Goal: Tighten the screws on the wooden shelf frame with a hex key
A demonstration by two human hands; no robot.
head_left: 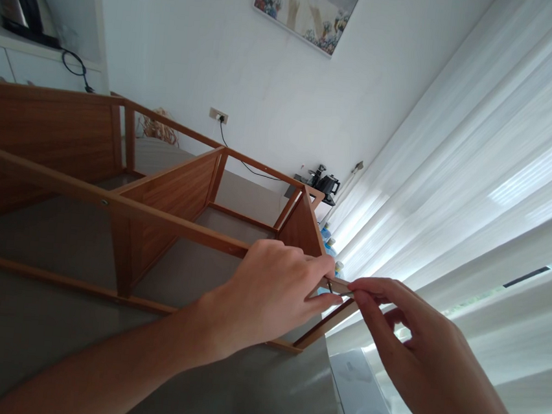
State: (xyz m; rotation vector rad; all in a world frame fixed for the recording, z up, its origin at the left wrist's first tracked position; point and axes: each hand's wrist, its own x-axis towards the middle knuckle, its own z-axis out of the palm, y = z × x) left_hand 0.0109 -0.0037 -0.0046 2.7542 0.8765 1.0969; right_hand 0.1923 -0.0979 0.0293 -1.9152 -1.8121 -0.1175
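Observation:
A wooden shelf frame (177,222) with brown panels lies across the view. My left hand (268,291) is closed over its near rail, close to the right end, thumb and forefinger on either side of a small dark bolt (329,286). From that bolt a thin metal hex key (344,294) runs to the right. My right hand (413,350) pinches its outer end between thumb and forefinger, just beyond the rail's end. How the key's tip sits in the bolt is too small to tell.
White curtains (454,185) hang on the right. Below them is a white box-like item (360,391). Behind the frame, a small black stand holds a black kettle (328,185), with bottles (329,245) nearby. An electric kettle (25,4) sits on the left shelf.

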